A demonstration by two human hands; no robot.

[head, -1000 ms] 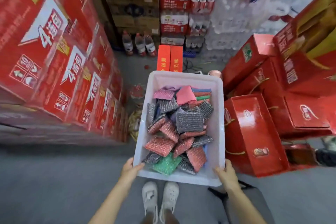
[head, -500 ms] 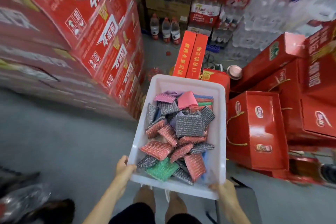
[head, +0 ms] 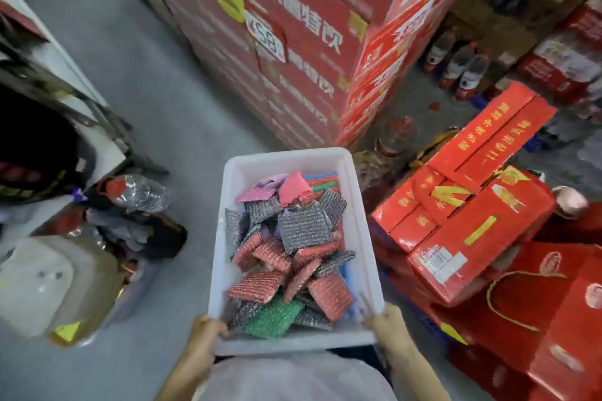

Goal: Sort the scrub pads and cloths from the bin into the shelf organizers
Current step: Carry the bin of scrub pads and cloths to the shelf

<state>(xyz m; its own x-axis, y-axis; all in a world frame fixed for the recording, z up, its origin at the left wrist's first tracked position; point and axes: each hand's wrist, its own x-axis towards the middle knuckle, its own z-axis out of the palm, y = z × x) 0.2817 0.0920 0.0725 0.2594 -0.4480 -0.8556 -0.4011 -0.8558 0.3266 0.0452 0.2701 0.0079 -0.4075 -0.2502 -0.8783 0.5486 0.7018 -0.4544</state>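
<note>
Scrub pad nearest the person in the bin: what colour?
Glittery green scrub pad in the white plastic bin; head view.

The grey floor (head: 156,81) bears a tall stack of red cartons (head: 293,42), red gift boxes (head: 472,238) and bottles (head: 462,68).

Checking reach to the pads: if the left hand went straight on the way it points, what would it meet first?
The left hand grips the bin at its near rim; past that, probably the silver pad beside the green pad.
</note>
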